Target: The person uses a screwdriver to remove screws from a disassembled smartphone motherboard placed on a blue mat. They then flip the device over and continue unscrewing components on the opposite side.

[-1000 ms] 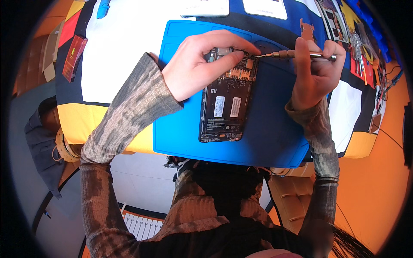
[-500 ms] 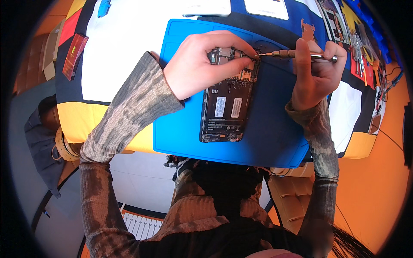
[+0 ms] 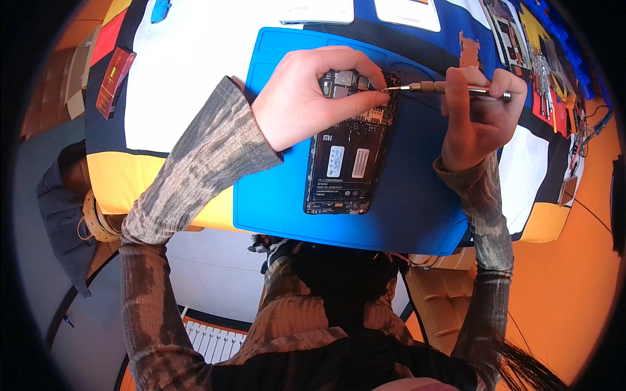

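An opened black phone (image 3: 345,156) with its back cover off lies on a blue work mat (image 3: 404,202). My left hand (image 3: 306,98) rests on the phone's top end, thumb and fingers pinched at its upper right corner. My right hand (image 3: 479,111) grips a slim metal screwdriver (image 3: 443,88) held level, with its tip touching the phone's top right corner beside my left fingertips. What sits between my left fingertips is too small to tell.
The mat lies on a white, yellow, blue and black table cover (image 3: 176,78). Two white flat devices (image 3: 319,12) lie at the far edge. A red tray with small tools (image 3: 548,78) stands at the right. A dark red flat piece (image 3: 115,73) lies at the left.
My left fingers have shifted slightly at the phone's top corner. The screwdriver tip stays on the same spot; the phone has not moved.
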### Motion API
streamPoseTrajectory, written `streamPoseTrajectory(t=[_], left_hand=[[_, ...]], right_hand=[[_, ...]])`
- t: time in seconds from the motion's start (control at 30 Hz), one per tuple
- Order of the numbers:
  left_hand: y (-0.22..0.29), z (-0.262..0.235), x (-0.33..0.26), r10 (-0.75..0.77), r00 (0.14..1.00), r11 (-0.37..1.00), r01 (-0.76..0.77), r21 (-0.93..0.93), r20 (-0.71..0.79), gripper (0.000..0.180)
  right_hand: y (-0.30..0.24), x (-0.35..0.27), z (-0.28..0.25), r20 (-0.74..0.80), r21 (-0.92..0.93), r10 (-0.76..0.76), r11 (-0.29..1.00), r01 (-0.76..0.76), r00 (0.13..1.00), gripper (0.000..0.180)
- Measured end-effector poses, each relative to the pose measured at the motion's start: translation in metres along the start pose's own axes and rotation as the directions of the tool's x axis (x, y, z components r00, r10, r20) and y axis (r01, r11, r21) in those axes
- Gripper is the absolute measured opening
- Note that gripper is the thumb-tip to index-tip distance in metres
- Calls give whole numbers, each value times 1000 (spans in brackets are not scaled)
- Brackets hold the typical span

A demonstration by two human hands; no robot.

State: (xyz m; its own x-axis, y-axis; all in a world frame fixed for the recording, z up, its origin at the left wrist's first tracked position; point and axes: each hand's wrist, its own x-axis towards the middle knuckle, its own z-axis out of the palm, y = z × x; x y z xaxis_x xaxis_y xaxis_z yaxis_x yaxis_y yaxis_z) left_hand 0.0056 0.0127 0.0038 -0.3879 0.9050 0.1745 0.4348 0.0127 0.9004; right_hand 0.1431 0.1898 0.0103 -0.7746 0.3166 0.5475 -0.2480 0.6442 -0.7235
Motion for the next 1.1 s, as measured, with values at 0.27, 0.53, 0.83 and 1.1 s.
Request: streamPoseTrajectory(t=[0.27,0.53,0.83,1.1], left_hand=[[0,0,0,-3,1000,1000,3,-10,11,15],[0,0,0,-15,1000,1000,15,-23,15,14],[0,0,-1,-1,1000,1000,1,-14,11,15],[0,0,-1,-12,1000,1000,12,-17,0,17]], right_hand=[[1,1,3,-66,104,-62,992,69,996,19],[2,0,5,-91,101,-78,991,87,993,11],[-2,1,-1,-5,-129,-85,988,83,996,32],[2,3,0,-194,-144,-94,987,67,976,32]])
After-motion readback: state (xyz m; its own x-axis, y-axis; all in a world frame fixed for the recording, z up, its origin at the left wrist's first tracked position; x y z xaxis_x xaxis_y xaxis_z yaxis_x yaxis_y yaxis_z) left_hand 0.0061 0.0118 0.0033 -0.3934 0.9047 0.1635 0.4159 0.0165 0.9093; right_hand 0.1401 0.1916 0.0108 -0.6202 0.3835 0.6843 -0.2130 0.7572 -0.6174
